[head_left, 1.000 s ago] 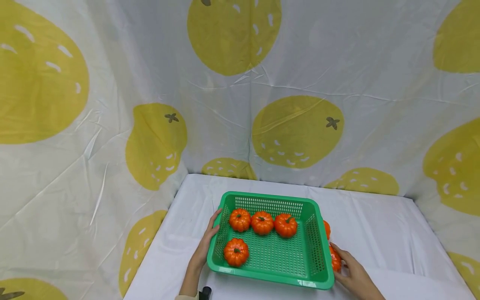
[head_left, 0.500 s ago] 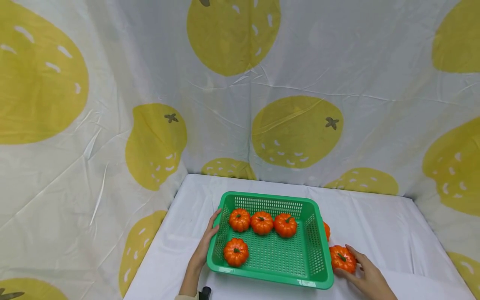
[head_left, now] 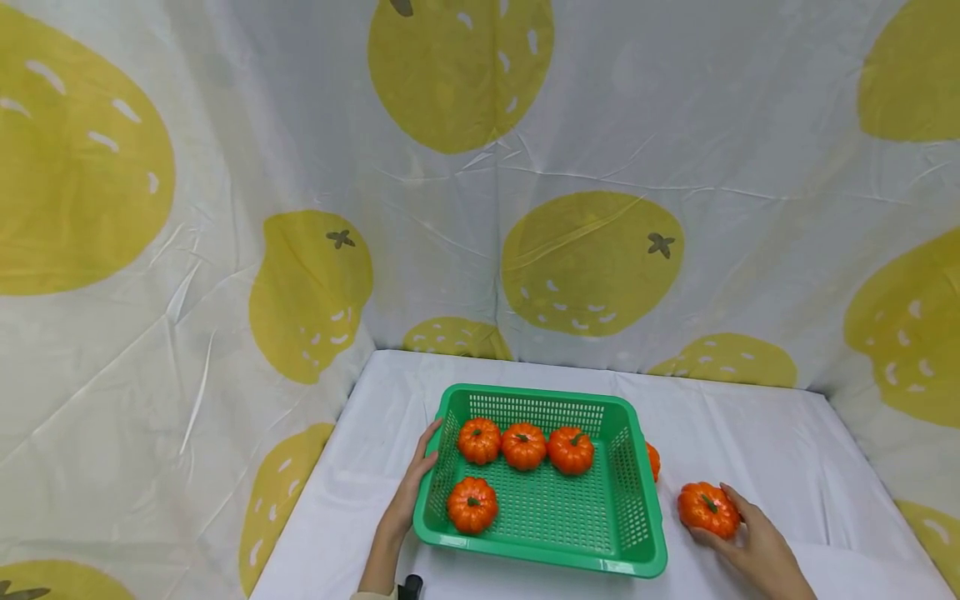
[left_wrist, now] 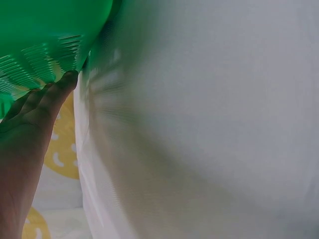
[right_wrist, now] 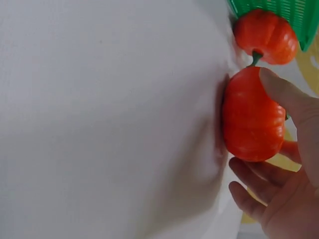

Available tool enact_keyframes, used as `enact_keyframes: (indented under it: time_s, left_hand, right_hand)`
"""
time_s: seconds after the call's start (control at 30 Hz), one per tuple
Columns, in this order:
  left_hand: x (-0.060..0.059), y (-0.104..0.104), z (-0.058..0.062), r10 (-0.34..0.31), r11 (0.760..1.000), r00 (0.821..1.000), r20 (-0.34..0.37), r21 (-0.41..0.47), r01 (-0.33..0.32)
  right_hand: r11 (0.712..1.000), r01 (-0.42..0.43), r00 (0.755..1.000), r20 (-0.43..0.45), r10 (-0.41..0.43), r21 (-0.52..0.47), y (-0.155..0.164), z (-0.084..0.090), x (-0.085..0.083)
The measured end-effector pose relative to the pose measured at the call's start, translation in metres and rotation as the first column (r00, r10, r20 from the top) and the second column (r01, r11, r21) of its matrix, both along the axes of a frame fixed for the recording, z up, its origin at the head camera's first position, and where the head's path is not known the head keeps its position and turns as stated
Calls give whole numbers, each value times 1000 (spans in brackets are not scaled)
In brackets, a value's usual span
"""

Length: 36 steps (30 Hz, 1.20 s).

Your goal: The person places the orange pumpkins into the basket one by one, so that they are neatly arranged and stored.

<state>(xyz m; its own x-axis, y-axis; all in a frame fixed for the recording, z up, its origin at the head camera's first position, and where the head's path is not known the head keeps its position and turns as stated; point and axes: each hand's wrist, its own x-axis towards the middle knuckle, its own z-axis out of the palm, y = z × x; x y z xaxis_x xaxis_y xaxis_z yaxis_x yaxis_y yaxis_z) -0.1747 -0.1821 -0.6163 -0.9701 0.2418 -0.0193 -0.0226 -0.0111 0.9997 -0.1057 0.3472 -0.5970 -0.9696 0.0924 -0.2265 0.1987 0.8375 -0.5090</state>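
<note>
A: Green basket between the hands, left hand flat against its side, fingers straight. Four pumpkins inside.

B: Right hand curls round a fifth pumpkin outside; another waits beyond it.

You see only a sliver of the second loose pumpkin behind the green basket wall. Your left wrist view is blurred; the left hand is cut off.
</note>
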Motion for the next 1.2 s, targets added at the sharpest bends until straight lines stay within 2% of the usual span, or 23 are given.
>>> enact_keyframes:
  time_s: [0.2,0.53,0.7,0.83,0.93,1.03,1.2]
  left_hand:
    - [0,0,0,3,1000,1000,-1,0,-3]
    - [-1,1,0,-11,1000,1000,-2,8,11]
    - [-1,1,0,3,1000,1000,2,2,-3]
    - [-1,1,0,1,1000,1000,2,-2,-1]
    - [-1,1,0,-4,1000,1000,3,3,4]
    - [0,1,1,-5,1000,1000,3,7,5]
    - [0,1,0,0,1000,1000,2,4,0]
  right_hand:
    - [995,67,992,113,-58,-77,10,-4,1]
    - [995,65,991,122,-56,-76,24,-3,14]
    - [991,88,990,124,-75,-105,20,-7,13]
    - [983,128,991,60,-121,-133,11,-6,11]
    - [977,149,987,-41,-157,-154,3,1,8]
    - [970,173,969,-147,-198,-169,-6,15,3]
    - [965,193,926,-293,-240,-180,-25,46,-6]
